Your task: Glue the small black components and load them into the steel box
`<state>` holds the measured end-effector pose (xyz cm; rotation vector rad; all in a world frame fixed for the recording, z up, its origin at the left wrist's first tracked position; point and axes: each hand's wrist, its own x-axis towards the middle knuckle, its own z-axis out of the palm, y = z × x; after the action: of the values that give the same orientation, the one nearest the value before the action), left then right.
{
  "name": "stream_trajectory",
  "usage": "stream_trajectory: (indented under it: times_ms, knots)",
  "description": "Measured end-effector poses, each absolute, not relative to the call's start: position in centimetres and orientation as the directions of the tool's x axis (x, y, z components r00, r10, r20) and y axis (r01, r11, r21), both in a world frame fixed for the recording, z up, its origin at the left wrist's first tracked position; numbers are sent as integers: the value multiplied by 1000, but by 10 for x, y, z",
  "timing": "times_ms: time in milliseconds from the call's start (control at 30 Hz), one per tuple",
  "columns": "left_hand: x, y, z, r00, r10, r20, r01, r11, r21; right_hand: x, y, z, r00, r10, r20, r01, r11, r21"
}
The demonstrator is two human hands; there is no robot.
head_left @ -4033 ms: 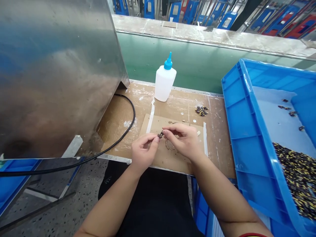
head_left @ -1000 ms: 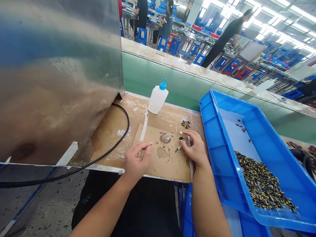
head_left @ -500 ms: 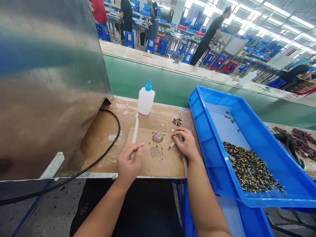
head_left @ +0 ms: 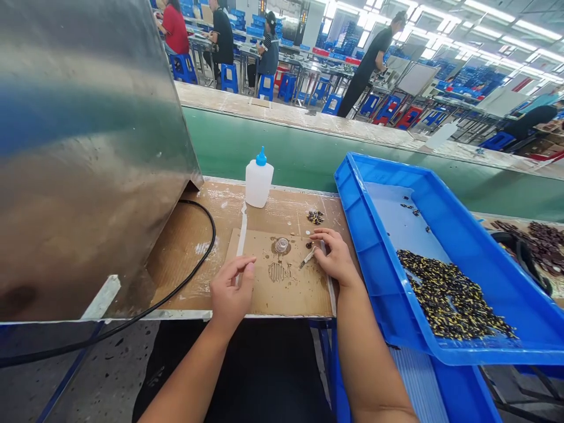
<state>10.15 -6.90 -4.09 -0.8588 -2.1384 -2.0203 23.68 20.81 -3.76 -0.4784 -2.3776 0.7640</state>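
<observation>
My left hand (head_left: 231,292) hovers over the near edge of a cardboard sheet (head_left: 299,296), fingers curled, with nothing visible in them. My right hand (head_left: 335,257) rests on the sheet's right side. Its fingertips are beside a tiny dark part (head_left: 309,244), and a thin pale stick (head_left: 307,258) pokes out from under them. I cannot tell whether that hand grips the stick. A small clear cup (head_left: 282,245) stands between my hands, above a ridged glue mark (head_left: 277,271). Beyond the sheet are a white glue bottle with a blue nozzle (head_left: 258,182) and a little heap of dark, yellow-flecked parts (head_left: 315,217).
A blue plastic tray (head_left: 359,176) on the right holds a large heap of the same parts (head_left: 449,294). A steel panel (head_left: 88,147) fills the left, with a black cable (head_left: 194,264) curving below it. A green belt (head_left: 273,144) runs behind the bench, with co-workers beyond.
My hands have moved apart since the oldest frame, when both met at a small dark part. The view has since tilted up, showing the far room. Over the last second, little has shifted.
</observation>
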Motion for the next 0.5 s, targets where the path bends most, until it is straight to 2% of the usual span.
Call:
stream_trajectory:
  times_ms: [167, 367, 433, 467, 500]
  knots:
    - [101, -68, -39, -839, 331, 433, 457, -4, 889, 229, 206, -34, -735, 534, 418, 144, 725, -674]
    - [100, -70, -42, -859, 334, 388, 413, 3, 911, 250, 175, -8, -640, 646, 416, 85, 598, -797]
    - [100, -70, -42, -865, 334, 375, 404, 19, 915, 278, 147, -5, -734, 616, 286, 38, 458, -888]
    - [101, -70, -40, -869, 333, 365, 396, 26, 918, 295, 132, -7, -832, 533, 151, 20, 302, -953]
    - [101, -69, -39, -876, 327, 355, 385, 27, 923, 314, 118, -11, -921, 389, -11, 58, 108, -992]
